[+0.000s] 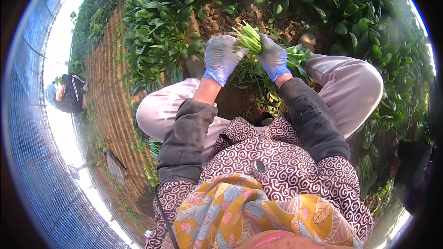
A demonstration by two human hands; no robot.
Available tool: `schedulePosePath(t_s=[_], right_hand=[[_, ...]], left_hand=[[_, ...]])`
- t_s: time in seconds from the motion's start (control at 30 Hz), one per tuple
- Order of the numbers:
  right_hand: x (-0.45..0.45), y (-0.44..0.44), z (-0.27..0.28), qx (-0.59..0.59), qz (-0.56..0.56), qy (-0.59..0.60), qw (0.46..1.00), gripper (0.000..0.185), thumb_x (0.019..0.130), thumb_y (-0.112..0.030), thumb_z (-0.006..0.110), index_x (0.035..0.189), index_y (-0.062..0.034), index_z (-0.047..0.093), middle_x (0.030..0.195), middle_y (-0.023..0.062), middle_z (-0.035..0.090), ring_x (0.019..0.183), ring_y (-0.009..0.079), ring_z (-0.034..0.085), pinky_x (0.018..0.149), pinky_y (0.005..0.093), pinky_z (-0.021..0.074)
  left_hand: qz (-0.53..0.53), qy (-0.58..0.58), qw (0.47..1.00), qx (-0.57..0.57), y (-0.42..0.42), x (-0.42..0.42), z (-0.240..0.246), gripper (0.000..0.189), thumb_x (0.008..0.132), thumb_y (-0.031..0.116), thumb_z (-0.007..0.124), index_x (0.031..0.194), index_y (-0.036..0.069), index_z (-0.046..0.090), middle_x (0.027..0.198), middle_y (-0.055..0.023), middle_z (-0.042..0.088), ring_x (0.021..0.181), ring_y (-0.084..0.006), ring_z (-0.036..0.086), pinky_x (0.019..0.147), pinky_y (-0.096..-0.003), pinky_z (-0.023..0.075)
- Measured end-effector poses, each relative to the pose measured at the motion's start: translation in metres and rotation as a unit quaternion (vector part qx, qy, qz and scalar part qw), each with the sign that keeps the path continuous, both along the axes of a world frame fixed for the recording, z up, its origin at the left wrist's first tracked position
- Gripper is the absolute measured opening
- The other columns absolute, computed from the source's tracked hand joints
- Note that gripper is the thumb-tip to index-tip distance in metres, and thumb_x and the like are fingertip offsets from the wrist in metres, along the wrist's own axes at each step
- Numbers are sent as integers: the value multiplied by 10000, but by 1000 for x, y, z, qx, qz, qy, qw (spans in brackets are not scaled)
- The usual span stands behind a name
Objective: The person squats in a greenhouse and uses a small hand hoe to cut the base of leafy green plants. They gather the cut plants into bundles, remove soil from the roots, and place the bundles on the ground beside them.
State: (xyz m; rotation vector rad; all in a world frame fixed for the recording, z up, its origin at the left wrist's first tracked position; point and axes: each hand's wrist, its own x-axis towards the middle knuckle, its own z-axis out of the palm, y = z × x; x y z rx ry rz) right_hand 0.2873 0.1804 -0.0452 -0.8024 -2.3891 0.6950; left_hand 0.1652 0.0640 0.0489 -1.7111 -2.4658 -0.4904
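Note:
My right hand (272, 55), in a soiled bluish disposable glove, grips a bunch of leafy greens, likely spinach. The pale green stems (250, 38) point up and to the left out of that grip. Broad dark leaves (298, 54) of the bunch hang out on the other side, over my right knee. My left hand (223, 55), gloved alike, is beside the cut stem ends with its fingers curled and its thumb towards the stems. Whether the left fingers pinch a stem is hidden by the back of the hand.
Dense rows of standing greens (155, 17) grow ahead and to the right (373, 38). Bare clods of soil (221, 20) lie beyond my hands. A striped-shadow dirt path (109, 86) runs at left, where another person (71, 93) crouches by the netted wall (31, 117).

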Motion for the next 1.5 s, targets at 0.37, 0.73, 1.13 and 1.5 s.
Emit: schedulePosePath(t_s=[0.37,0.73,1.13,1.5], right_hand=[[-10,6,-8,-102,-54,-107,988,552,696,-158,790,1175,-110,521,941,133,678,878,332,670,733,422,536],[-17,7,-25,-154,-57,-158,974,526,707,-161,774,1168,-115,525,1011,137,675,922,337,662,766,431,531],[-13,5,-40,-10,18,-50,999,472,730,-99,707,1167,-114,528,874,94,637,836,304,647,707,397,523],[-16,-3,-61,84,62,-112,988,303,838,-59,541,1135,-116,537,804,75,618,722,252,648,608,381,509]], left_hand=[[38,-157,969,188,20,-16,-64,137,781,175,724,841,53,734,866,-100,711,812,-288,661,775,-384,498],[95,-398,893,186,-1,-42,-89,389,904,374,682,977,-8,693,911,-84,692,782,-139,618,741,-286,503],[120,-460,858,193,5,-45,-89,243,925,246,661,952,6,686,915,-63,696,781,-121,630,748,-270,498],[66,-33,997,3,14,-19,-89,238,673,349,799,692,152,668,1016,-12,593,1096,-244,498,1014,-467,285]])
